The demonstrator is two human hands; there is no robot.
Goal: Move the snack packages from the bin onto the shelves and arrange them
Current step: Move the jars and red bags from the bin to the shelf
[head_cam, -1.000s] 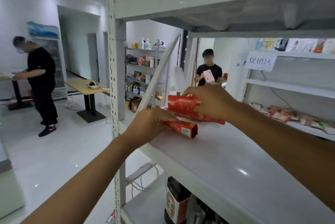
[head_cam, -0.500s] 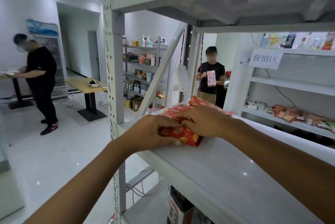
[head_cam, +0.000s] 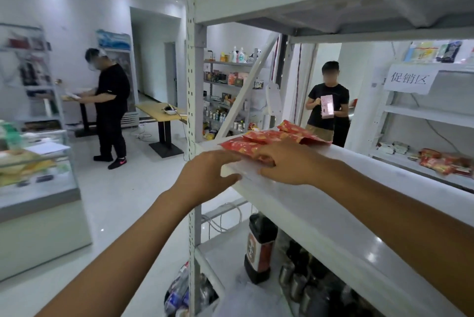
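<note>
Red snack packets (head_cam: 259,138) lie overlapped on the white shelf (head_cam: 295,201) at frame centre. The left hand (head_cam: 205,175) and right hand (head_cam: 289,163) rest slack-fingered, gripping nothing (right on the nearest packet). A careless pull could drag that packet off the lip.

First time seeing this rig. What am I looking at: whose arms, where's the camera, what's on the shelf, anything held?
No machine here: the arms belong to a person working bare-handed. The only view comes from a wide-angle camera worn on their head, looking forward and down, so the arms enter from the bottom. On the white shelf lie several red snack packages, flat and overlapping. The left hand touches the shelf's front edge beside the nearest package. The right hand rests on that package with fingers fairly straight. Nothing is lifted, so neither hand has a closed grip. On the shelf below stands a dark bottle.
</note>
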